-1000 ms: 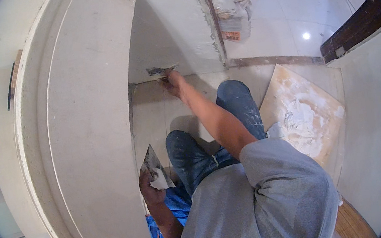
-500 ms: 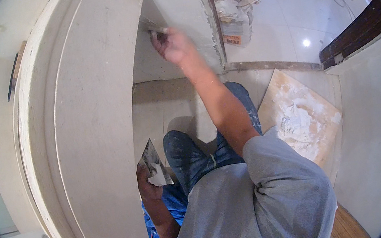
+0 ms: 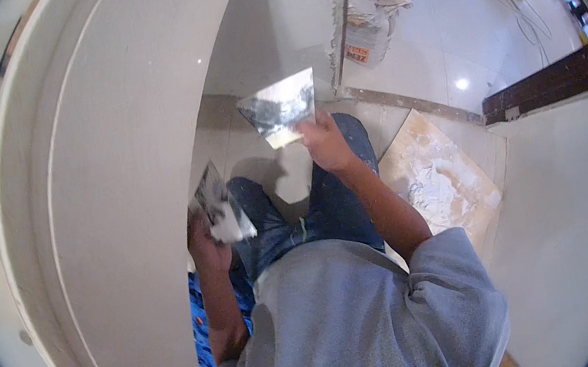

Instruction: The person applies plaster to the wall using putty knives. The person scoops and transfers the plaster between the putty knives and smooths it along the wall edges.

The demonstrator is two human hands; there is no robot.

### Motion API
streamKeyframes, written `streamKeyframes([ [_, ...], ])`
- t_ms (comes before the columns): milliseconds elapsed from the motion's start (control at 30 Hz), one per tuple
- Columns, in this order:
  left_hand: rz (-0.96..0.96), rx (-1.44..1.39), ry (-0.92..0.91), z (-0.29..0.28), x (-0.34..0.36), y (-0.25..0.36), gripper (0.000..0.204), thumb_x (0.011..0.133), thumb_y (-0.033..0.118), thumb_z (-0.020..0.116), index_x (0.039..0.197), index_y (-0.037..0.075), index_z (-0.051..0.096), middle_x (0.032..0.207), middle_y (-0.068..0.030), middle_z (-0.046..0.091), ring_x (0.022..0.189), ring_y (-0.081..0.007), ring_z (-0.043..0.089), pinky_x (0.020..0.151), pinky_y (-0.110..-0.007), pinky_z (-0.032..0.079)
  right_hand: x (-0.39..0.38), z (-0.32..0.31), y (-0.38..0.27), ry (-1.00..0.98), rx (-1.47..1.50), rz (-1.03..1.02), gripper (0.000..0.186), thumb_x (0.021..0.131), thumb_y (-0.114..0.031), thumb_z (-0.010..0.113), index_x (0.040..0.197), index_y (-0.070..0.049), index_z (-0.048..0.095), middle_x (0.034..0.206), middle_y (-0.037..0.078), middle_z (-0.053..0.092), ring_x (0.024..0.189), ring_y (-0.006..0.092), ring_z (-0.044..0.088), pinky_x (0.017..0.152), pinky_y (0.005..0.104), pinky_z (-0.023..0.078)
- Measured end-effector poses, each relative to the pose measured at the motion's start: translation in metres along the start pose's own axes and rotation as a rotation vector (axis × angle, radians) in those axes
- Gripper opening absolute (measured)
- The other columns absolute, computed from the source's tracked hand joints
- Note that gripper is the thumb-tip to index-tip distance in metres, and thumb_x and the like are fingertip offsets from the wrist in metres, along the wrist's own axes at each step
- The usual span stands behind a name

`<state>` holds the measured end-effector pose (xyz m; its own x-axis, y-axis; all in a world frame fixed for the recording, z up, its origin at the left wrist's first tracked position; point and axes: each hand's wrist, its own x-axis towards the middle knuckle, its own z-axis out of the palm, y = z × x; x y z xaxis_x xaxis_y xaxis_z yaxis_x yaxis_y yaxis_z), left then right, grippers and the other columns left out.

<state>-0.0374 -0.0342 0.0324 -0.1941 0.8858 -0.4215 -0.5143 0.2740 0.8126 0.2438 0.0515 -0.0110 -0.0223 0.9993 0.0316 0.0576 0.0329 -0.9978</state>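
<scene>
Paste (image 3: 432, 191) remains within the edges of the board (image 3: 409, 137), the wall (image 3: 273, 26) looks coated but ragged-edged, left hand (image 3: 207, 245) gripping one scraper (image 3: 219, 204), right hand (image 3: 328, 146) another scraper (image 3: 281, 107)

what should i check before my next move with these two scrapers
1. Right hand grip on the shiny, flared metal scraper: ok, held.
2. Left hand grip on the grey-streaked, flared metal scraper: ok, held.
3. Shiny scraper's face clean: cannot tell, glare and blur.
4. White paste available on the tan, square board: ok, spread across its middle.
5. Board fully visible: not ok, the bare right forearm hides part.
</scene>
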Motion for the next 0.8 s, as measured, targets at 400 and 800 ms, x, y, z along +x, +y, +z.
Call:
streamKeyframes([
  [400, 0.215, -0.040, 0.204, 0.084, 0.006, -0.036, 0.024, 0.092, 0.019, 0.045, 0.114, 0.008, 0.044, 0.097, -0.0061, 0.059, 0.072, -0.0169, 0.060, 0.044, -0.029, 0.044, -0.071, 0.013, -0.060, -0.182, -0.791, -0.610, 0.053, 0.077, -0.007, 0.059, 0.128, -0.001, 0.046, 0.103, 0.017, 0.052, 0.094, 0.0337, 0.056, 0.083, 0.0407, 0.048],
  [800, 0.202, 1.008, -0.147, 0.047, 0.015, 0.009, 0.074, 0.061, -0.005, 0.074, 0.130, 0.007, 0.049, 0.138, -0.0169, 0.043, 0.127, -0.0346, 0.041, 0.098, -0.039, 0.045, -0.044, -0.034, -0.074, -0.181, -1.195, -0.625, 0.044, 0.076, -0.014, 0.055, 0.119, -0.020, 0.059, 0.112, 0.009, 0.055, 0.100, 0.0269, 0.055, 0.082, 0.0373, 0.049],
])
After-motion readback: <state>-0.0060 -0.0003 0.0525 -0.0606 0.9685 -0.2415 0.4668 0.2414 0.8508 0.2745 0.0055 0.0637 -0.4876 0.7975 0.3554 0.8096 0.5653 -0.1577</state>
